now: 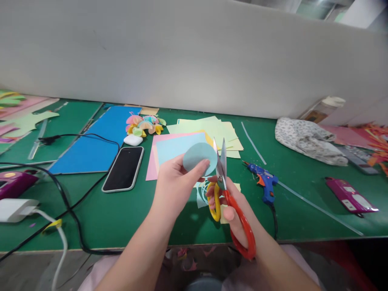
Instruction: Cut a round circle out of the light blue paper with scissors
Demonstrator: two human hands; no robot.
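A round light-blue paper disc (198, 155) is pinched between the thumb and fingers of my left hand (176, 178). My right hand (238, 202) grips scissors (222, 178) with one yellow and one red handle. The blades point up and stand apart, close by the disc's right edge. Beneath my hands lie thin blue paper offcuts (201, 196). Behind the disc, a light-blue sheet (172, 145) rests on a pink sheet (151, 167), beside a pile of pale yellow-green sheets (226, 131).
A blue glue gun (263, 180) and a clear glue stick (321, 212) lie to the right. On the left are a phone (123, 169), a white case (133, 140), a blue board (93, 145), paper flowers (144, 124) and black cables (65, 198). A cloth bundle (309, 139) sits back right.
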